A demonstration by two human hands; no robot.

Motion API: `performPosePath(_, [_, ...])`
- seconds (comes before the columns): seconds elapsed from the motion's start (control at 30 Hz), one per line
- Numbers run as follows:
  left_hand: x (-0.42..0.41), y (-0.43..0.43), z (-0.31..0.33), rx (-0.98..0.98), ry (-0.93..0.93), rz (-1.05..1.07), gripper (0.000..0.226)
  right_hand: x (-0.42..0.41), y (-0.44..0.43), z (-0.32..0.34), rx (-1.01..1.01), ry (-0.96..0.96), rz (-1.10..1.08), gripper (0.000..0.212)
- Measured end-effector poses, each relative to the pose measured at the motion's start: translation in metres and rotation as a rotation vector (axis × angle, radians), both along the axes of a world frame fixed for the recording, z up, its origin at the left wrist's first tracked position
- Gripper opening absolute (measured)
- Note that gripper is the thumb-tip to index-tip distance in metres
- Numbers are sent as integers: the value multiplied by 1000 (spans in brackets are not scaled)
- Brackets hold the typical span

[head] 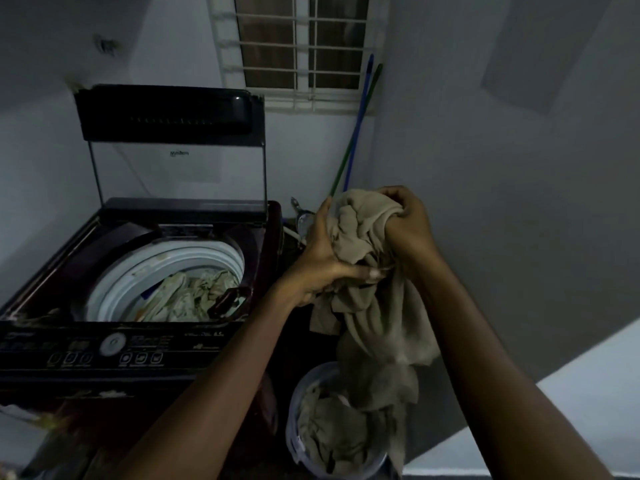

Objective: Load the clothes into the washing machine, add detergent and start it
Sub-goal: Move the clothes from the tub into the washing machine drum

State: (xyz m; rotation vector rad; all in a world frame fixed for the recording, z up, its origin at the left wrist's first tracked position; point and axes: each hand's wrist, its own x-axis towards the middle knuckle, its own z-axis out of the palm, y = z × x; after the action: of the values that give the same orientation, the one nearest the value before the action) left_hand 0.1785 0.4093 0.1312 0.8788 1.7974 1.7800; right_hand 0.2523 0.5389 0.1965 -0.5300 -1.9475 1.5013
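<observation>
A bunched beige garment (374, 271), soft and heavily creased, is held up in front of the camera by both hands, to the right of the washing machine (138, 271) and above a round laundry bucket (301, 438). The left hand (325, 261) cups the cloth from the side and below, its fingers curled into the folds and the thumb lying across the lower part of the bundle. The right hand (407, 223) grips the top of the bundle from the other side, fingers clamped tight on a wad of fabric. The rest of the garment hangs in a long limp drape whose tail reaches down into the bucket, where more crumpled cloth of a similar dull tone lies.

The machine is a dark, glossy top-loader with its lid (173, 147) standing upright, a clear panel framed in black. Its pale ribbed drum ring (166, 268) is round and smooth; inside it sit wrinkled light-coloured clothes (194, 296), partly hidden by the front rim. The control panel (114, 348) carries a round white dial and small buttons, their markings too blurred to read.

Behind, a barred window (301, 50) is cut off at the top, and two thin poles (356, 126), blue and green, lean in the corner. A small object beside the machine's far right corner is too dim to identify.
</observation>
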Motion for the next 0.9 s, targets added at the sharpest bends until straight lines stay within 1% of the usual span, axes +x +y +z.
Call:
performPosePath(0.07, [4,6,6,-35,98,154,133,-3,-8,-2,-29,-66,15,8])
performPosePath(0.1, [3,7,6,-19,112,221,122,-2,-15,-2,-15,-101,54,9])
performPosePath(0.13, [1,7,5,9,112,254,106,-1,-19,-3,-11,-122,107,9])
performPosePath(0.2, [0,2,9,40,111,275,76,5,-23,0,-63,-111,215,12])
performPosePath(0.27, [-1,-1,14,23,102,317,61,12,-13,3,-137,-123,350,25])
performPosePath(0.33, [-1,-2,20,51,11,380,54,21,7,1,-163,-137,531,40])
performPosePath(0.4, [-5,-1,26,138,-111,460,46,33,31,-10,-131,-134,654,63])
performPosePath(0.43, [-6,-1,32,182,-150,491,41,40,43,-19,-73,-177,648,79])
performPosePath(0.5, [-6,-2,46,276,-200,495,32,51,53,-42,49,-344,537,115])
performPosePath(0.53, [-4,-1,55,331,-228,480,28,54,53,-56,78,-410,484,130])
performPosePath(0.6, [3,5,70,424,-311,451,23,52,37,-85,97,-438,413,152])
performPosePath(0.63, [6,9,74,457,-355,440,20,46,27,-97,68,-406,376,156])
performPosePath(0.67, [10,13,76,482,-403,433,18,36,15,-108,26,-355,339,156])
performPosePath(0.7, [12,17,76,498,-449,427,19,27,3,-116,-7,-312,311,151])
performPosePath(0.73, [13,20,74,511,-490,416,22,19,-7,-124,-28,-272,284,140])
performPosePath(0.8, [11,20,67,518,-565,404,32,12,-21,-127,-46,-225,181,110])
performPosePath(0.83, [9,16,66,513,-593,410,39,12,-20,-127,-20,-219,129,96])
performPosePath(0.87, [5,10,64,506,-589,438,43,14,-16,-126,16,-208,99,83])
performPosePath(0.9, [-1,2,61,493,-544,491,39,20,-7,-123,44,-208,77,70])
